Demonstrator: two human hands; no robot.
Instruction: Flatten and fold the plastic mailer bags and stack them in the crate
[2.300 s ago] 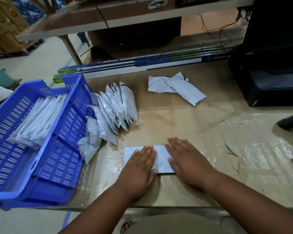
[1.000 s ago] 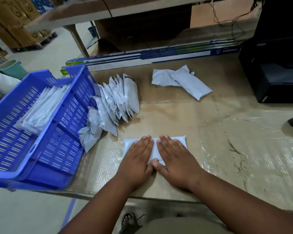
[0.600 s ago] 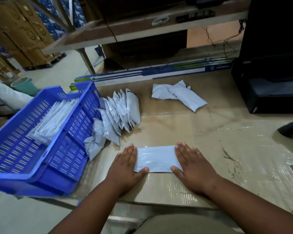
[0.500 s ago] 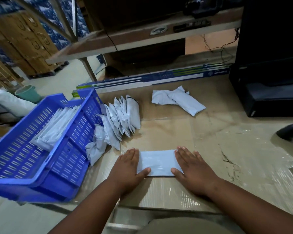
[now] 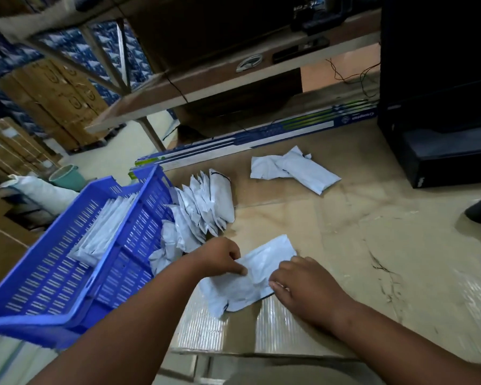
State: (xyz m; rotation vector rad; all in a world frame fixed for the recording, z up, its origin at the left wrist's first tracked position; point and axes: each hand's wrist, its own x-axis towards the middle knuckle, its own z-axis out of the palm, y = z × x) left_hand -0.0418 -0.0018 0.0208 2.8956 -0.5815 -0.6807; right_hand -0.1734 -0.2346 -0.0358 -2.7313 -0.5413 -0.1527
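Centrally, at 6 o'clock on the cardboard-covered table (image 5: pixel 345 218), both hands grasp one white plastic mailer bag (image 5: pixel 250 276). Left hand (image 5: pixel 220 259): fingers curled, pinching the bag's left edge. Right hand (image 5: pixel 303 284): fingers curled, gripping the bag's right edge. The bag is creased and partly lifted. At 9 o'clock, the blue crate (image 5: pixel 75 273) holds a stack of folded mailers (image 5: pixel 103 232). A pile of unfolded mailers (image 5: pixel 200 212) leans against the crate wall. At 12 o'clock, two more mailers (image 5: pixel 295 170) lie near a long printed carton (image 5: pixel 261 134).
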